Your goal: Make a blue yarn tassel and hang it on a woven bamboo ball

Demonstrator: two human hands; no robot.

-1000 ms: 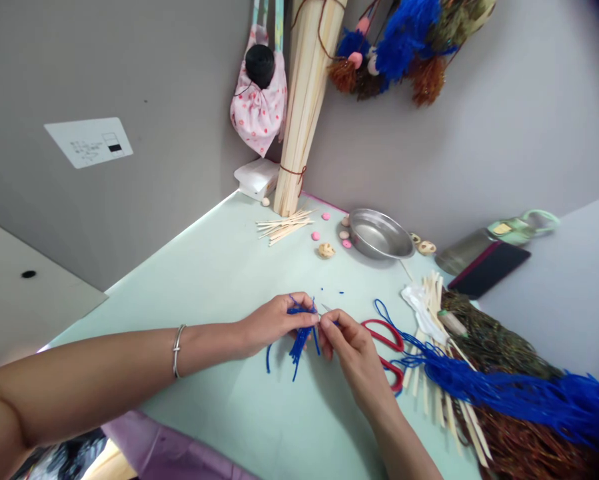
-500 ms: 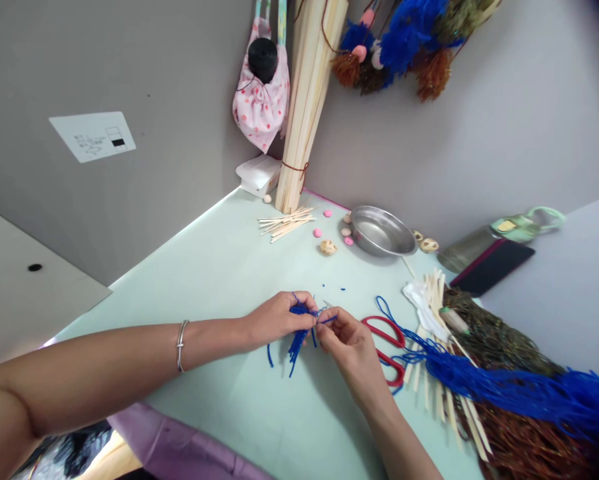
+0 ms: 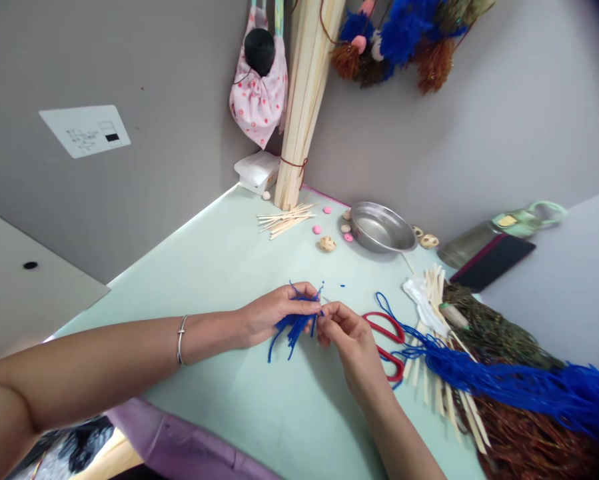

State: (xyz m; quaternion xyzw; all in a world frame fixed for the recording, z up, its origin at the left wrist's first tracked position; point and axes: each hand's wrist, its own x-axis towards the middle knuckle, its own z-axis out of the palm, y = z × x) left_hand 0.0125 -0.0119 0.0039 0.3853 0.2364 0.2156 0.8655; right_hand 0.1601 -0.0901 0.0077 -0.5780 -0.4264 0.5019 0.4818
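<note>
My left hand (image 3: pixel 274 313) pinches a small bundle of blue yarn strands (image 3: pixel 292 330) just above the pale green table (image 3: pixel 219 267); the loose ends hang down and touch the table. A bracelet sits on that wrist. My right hand (image 3: pixel 346 337) meets it from the right, thumb and fingers pinched on a blue strand at the top of the bundle. Both hands touch at the bundle.
Red-handled scissors (image 3: pixel 386 340) lie right of my right hand, beside flat wooden sticks (image 3: pixel 436 393), a long hank of blue yarn (image 3: pixel 509 387) and brown fibres. Farther back: a steel bowl (image 3: pixel 382 228), beads (image 3: pixel 326 243), loose thin sticks (image 3: pixel 284 221), a tall stick bundle (image 3: pixel 302 100).
The hands stayed together on the bundle and shifted slightly up the table. The right fingers moved closer to the top of the bundle.
</note>
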